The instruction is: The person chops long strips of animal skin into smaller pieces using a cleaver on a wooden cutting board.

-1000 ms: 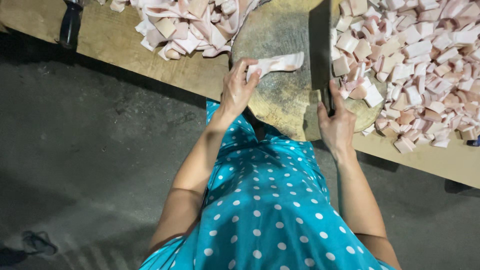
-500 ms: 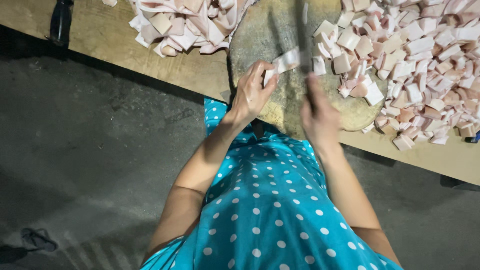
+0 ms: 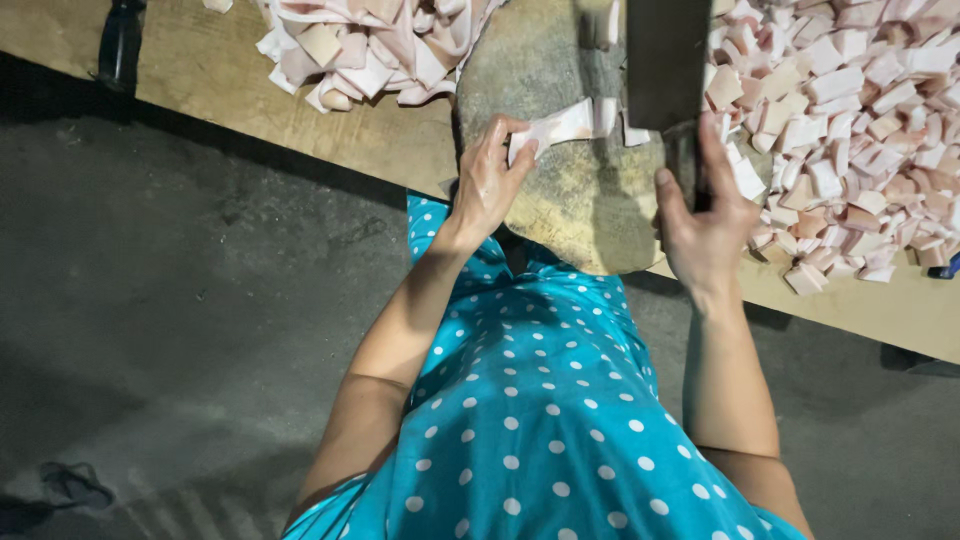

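My left hand (image 3: 489, 176) pinches the near end of a pale pink strip of meat (image 3: 572, 122) lying across a round, worn wooden chopping block (image 3: 575, 205). My right hand (image 3: 705, 215) grips the handle of a broad dark cleaver (image 3: 665, 62). Its blade stands over the strip's right end, where a small cut piece (image 3: 637, 132) lies.
A heap of uncut pink strips (image 3: 370, 45) lies on the wooden table (image 3: 390, 145) left of the block. Several cut cubes (image 3: 850, 130) are piled to the right. A dark object (image 3: 120, 45) rests at the table's far left. Grey concrete floor (image 3: 180, 300) lies below.
My right hand has picked up the cleaver from beside the block and brought it over the strip. My left hand kept hold of the strip, which now lies across the block.
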